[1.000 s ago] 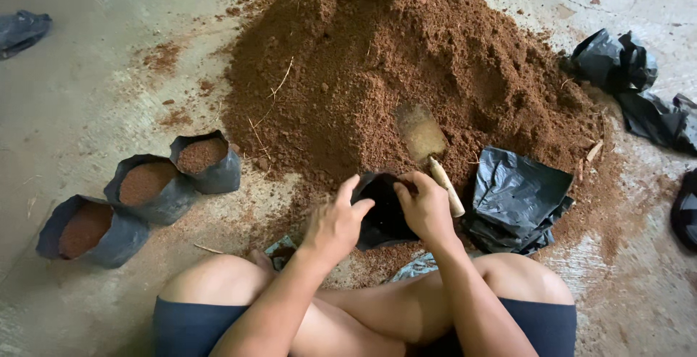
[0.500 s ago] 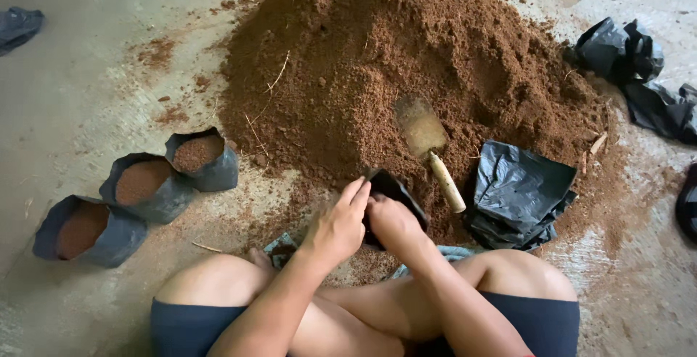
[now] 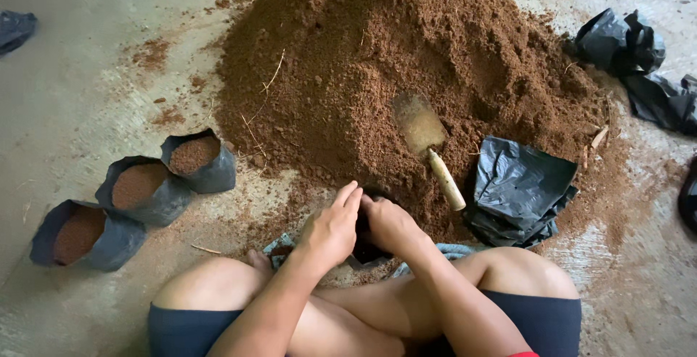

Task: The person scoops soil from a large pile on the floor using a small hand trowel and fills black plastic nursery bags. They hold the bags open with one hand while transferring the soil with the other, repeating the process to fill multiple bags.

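1. Black grow bags, three of them, stand in a row on the concrete floor (image 3: 87, 74) at the left: first filled bag (image 3: 81, 235), second filled bag (image 3: 141, 188), third filled bag (image 3: 197, 159). Each is already topped with brown soil, so that share of the work looks done.
2. Your left hand (image 3: 330, 228) and right hand (image 3: 388, 225) meet at a small black bag (image 3: 363, 244) just in front of your crossed legs; both grips close on its rim, the bag mostly hidden. How full it is cannot be told.
3. Just beyond, the soil heap (image 3: 406, 59) remains large, with the trowel (image 3: 428, 143) lying untouched on it.
4. Right of that, a flat stack of empty bags (image 3: 519, 186) waits, so plenty seems left.
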